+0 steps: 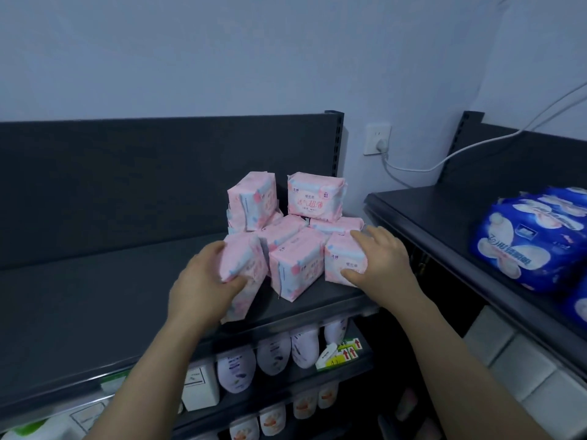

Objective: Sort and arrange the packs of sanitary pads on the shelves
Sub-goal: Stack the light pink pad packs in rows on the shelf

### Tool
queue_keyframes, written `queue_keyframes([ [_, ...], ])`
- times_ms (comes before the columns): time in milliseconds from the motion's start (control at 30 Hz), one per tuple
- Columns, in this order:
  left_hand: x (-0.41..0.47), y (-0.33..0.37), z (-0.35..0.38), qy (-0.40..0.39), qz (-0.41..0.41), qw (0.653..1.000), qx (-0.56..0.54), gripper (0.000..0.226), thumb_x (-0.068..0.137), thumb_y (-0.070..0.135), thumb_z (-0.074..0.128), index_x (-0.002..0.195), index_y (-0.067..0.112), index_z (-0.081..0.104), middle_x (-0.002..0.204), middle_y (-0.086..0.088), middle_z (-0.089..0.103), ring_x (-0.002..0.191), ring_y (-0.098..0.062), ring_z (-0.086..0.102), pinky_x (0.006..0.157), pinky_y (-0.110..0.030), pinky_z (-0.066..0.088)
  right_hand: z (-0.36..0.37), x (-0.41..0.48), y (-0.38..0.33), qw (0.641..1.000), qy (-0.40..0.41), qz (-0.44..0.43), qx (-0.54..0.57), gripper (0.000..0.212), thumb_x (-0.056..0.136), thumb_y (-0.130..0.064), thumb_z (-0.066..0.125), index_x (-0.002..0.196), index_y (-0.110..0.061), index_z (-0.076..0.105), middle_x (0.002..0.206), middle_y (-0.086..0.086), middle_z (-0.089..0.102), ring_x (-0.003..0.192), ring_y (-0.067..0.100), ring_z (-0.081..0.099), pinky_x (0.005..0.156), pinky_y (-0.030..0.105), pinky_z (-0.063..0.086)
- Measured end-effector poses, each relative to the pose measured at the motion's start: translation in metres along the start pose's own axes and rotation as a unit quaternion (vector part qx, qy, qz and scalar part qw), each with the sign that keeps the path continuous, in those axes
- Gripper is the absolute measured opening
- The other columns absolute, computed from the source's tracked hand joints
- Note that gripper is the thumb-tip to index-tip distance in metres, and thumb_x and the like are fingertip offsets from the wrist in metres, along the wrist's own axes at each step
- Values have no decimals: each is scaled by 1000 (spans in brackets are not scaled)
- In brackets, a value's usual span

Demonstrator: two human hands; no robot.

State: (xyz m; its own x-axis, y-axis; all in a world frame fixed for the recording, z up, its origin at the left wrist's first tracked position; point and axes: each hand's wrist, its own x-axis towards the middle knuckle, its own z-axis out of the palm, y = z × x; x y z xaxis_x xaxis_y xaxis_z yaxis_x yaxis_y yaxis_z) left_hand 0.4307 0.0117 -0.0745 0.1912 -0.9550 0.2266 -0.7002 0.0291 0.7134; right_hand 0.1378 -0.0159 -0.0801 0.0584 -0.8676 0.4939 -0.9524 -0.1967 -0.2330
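Several pink packs of sanitary pads are piled at the right end of the dark top shelf [95,300]. Two packs [316,195] sit on top of the pile at the back. My left hand [203,281] grips the front left pink pack [243,265], thumb under it and fingers behind. My right hand [381,258] holds the front right pink pack [344,263], fingers over its top and thumb on its front. One more pack [295,268] stands between the two hands, untouched.
Blue pad packs [533,239] lie on the dark shelf [428,211] to the right. White bottles [273,354] and boxes fill the lower shelves. A wall socket [376,139] with a white cable is behind, between the shelf units.
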Motion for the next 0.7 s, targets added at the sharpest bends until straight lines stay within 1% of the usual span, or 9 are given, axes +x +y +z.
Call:
queue_keyframes([
  [100, 6, 3, -15, 20, 17, 996, -82, 63, 73, 27, 81, 128, 36, 52, 117, 16, 58, 103, -13, 57, 77, -30, 43, 1, 13, 0, 996, -67, 43, -51, 90, 69, -48, 78, 146, -22, 39, 150, 12, 35, 140, 30, 27, 111, 41, 20],
  [133, 7, 5, -18, 22, 25, 995, -92, 63, 72, 25, 82, 127, 37, 52, 115, 18, 57, 102, -12, 57, 78, -30, 44, 3, 15, 1, 992, -84, 52, -73, 95, 69, -53, 76, 148, -25, 32, 151, 9, 32, 140, 28, 25, 111, 39, 18],
  [167, 9, 8, -19, 22, 34, 994, -98, 63, 72, 24, 82, 127, 37, 52, 114, 19, 57, 103, -11, 56, 80, -30, 45, 6, 16, 3, 990, -92, 59, -91, 97, 67, -55, 76, 148, -26, 31, 148, 8, 36, 138, 28, 28, 109, 39, 21],
  [233, 11, 13, -22, 22, 46, 992, -112, 64, 72, 23, 82, 127, 37, 52, 113, 22, 56, 103, -9, 56, 79, -27, 44, 12, 17, 8, 989, -80, 55, -112, 95, 63, -51, 79, 144, -22, 39, 133, 9, 50, 125, 30, 43, 100, 39, 31],
  [300, 12, 18, -27, 28, 64, 990, -120, 64, 72, 23, 82, 127, 36, 52, 113, 24, 56, 103, -7, 55, 79, -26, 43, 15, 18, 11, 989, -75, 52, -113, 87, 61, -44, 83, 137, -16, 48, 120, 10, 57, 112, 32, 51, 90, 39, 38],
  [433, 18, 29, -34, 37, 85, 983, -161, 64, 73, 21, 83, 128, 36, 53, 112, 30, 55, 102, 2, 56, 77, -16, 42, 7, 21, 10, 987, -79, 62, -127, 75, 65, -47, 79, 130, -22, 51, 120, 1, 55, 112, 24, 48, 90, 35, 37],
  [533, 19, 39, -28, 20, 97, 975, -201, 66, 73, 19, 83, 130, 32, 53, 117, 25, 58, 104, 10, 54, 77, -10, 42, -10, 17, 9, 990, -67, 86, -93, 68, 60, -51, 77, 121, -29, 55, 112, -2, 56, 107, 23, 51, 84, 35, 39],
  [600, 21, 48, -22, 0, 103, 971, -218, 66, 73, 19, 84, 130, 31, 54, 117, 24, 58, 104, 9, 55, 78, -10, 42, -28, 9, 9, 990, -64, 106, -73, 63, 58, -54, 76, 112, -29, 57, 107, -2, 55, 104, 25, 52, 80, 36, 41],
  [700, 22, 61, -6, -35, 118, 966, -228, 66, 72, 23, 84, 130, 31, 54, 120, 21, 59, 107, 2, 57, 87, -19, 47, -59, -9, 12, 988, -54, 137, -34, 68, 58, -52, 79, 117, -28, 56, 112, -2, 56, 106, 23, 51, 87, 39, 44],
])
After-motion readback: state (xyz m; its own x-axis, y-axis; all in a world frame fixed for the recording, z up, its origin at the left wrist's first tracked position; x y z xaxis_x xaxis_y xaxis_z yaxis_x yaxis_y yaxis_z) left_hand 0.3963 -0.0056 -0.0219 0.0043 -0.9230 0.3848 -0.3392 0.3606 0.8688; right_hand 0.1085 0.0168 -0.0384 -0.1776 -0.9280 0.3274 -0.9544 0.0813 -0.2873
